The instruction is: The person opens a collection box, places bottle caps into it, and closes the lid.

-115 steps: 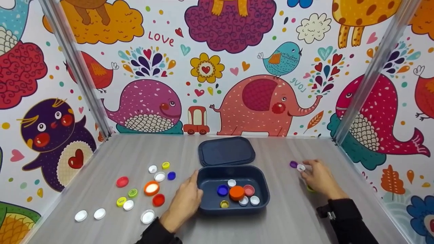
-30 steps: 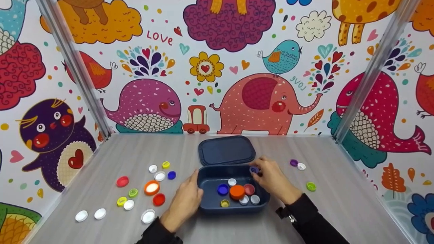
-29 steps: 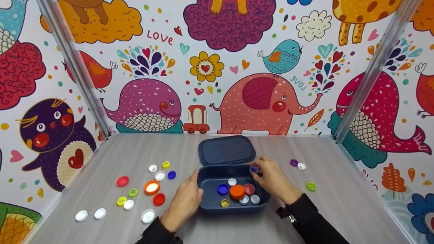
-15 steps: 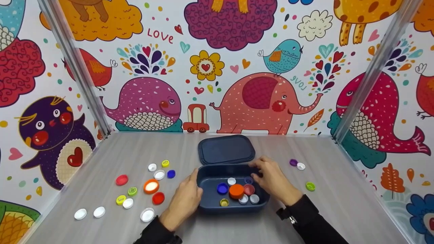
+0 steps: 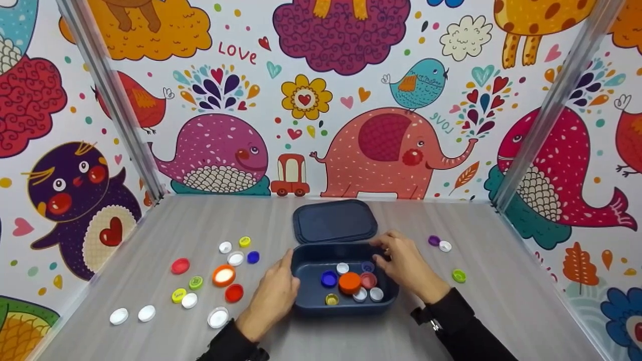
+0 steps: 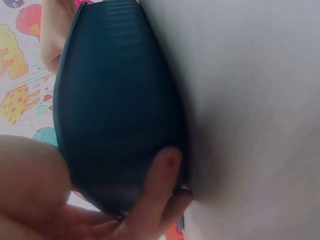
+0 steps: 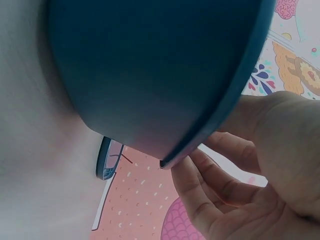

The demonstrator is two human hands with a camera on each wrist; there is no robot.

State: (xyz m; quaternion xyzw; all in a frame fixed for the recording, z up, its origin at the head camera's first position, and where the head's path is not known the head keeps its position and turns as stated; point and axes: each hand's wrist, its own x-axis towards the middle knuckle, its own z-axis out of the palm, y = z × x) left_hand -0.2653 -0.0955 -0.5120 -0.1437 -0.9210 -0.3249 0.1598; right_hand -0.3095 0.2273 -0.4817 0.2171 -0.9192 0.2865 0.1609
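A dark blue plastic box [image 5: 311, 306] stands in the middle of the table with several bottle caps inside. Among them are an orange cap [image 5: 350, 283], a blue cap [image 5: 329, 279] and a purplish translucent cap [image 5: 367, 267]. My left hand [image 5: 273, 293] grips the box's left end, its fingers along the outer wall in the left wrist view. Over the box's right back rim is my right hand [image 5: 409, 263], fingers loosely bent and holding no cap. In the right wrist view its fingertips [image 7: 182, 172] are at the rim.
The dark lid [image 5: 335, 221] lies behind the box. Several caps are scattered at left, including a red cap [image 5: 234, 293] and an orange-and-white cap [image 5: 223, 276]. At right lie a purple cap [image 5: 434, 240], a white cap [image 5: 445, 246] and a green cap [image 5: 459, 276].
My right hand came from the right-side caps to the box with a purplish cap and let it go; it now lies inside by the back right. The left hand stayed at the box.
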